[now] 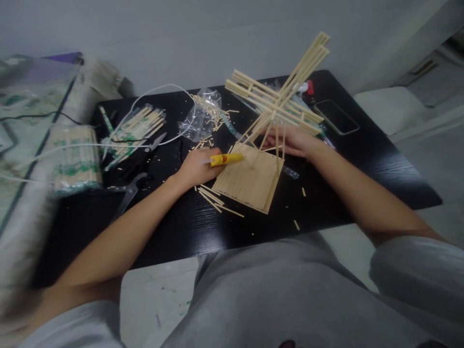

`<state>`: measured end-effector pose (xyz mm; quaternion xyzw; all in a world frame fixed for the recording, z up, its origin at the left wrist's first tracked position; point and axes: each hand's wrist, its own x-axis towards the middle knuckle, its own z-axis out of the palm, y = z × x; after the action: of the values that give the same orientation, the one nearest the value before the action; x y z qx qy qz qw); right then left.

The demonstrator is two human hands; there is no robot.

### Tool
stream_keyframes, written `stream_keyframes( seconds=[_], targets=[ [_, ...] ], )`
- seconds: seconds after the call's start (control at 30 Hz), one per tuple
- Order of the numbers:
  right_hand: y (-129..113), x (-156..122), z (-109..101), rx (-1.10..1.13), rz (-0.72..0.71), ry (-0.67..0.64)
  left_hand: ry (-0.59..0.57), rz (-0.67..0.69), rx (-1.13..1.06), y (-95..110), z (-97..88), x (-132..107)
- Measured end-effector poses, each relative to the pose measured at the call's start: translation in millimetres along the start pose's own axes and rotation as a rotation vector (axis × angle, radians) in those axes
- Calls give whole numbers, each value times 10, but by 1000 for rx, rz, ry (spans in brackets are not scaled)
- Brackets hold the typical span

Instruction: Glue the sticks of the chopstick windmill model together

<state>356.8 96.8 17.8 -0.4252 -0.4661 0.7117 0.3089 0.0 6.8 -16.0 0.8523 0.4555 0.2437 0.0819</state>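
Observation:
My left hand [198,168] is closed around a yellow hot glue gun [227,159], its nozzle pointing right over the base of a windmill-like model made of wooden sticks. That base [250,186] is a flat panel of sticks laid side by side. Thin struts rise from it to crossed blades [277,104] of paired sticks, which tilt up and away. Behind the struts, my right hand [288,140] is at the base's far right edge with fingers curled. The struts partly cover those fingers, and what they grip is unclear.
Loose cut sticks [213,198] lie by the base. To the left are scissors [154,143], pliers [132,191], an opened stick pack [139,128] and a wrapped bundle [77,157]. A white cable [143,92] loops across. A phone [336,117] lies at right.

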Motion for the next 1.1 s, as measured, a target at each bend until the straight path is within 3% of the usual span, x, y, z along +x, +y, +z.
stream_keyframes(
  seconds=[0.53, 1.1],
  targets=[
    [-33, -40, 69, -29, 30, 101, 2, -5, 15, 4, 14, 5],
    [4, 37, -31, -27, -5, 22, 6, -16, -10, 6, 43, 21]
  ],
)
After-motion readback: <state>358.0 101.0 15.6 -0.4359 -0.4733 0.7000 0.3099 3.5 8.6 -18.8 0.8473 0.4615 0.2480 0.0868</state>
